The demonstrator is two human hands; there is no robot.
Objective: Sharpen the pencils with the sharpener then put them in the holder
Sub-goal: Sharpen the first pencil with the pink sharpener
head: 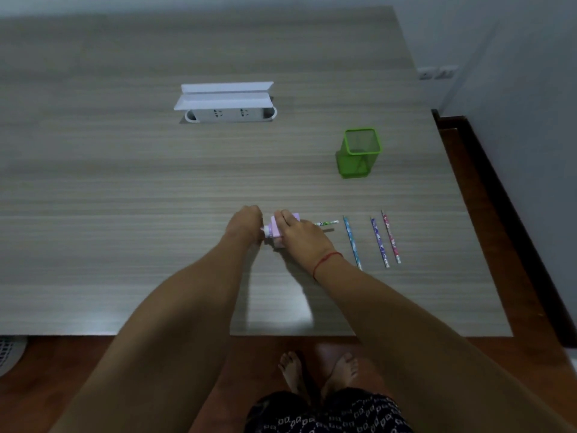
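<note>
Gripping sharpener (pixel 276 229), right hand (pixel 296 234) on top, left hand (pixel 245 221) curled at end

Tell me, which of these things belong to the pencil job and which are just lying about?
Job: sharpener, held by left hand and right hand; green pencil in it; blue pencil, purple pencil, red pencil; holder.
Lying about: socket box, wall sockets.

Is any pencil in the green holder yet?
No, the holder stands empty; three pencils lie loose on the table.
</note>
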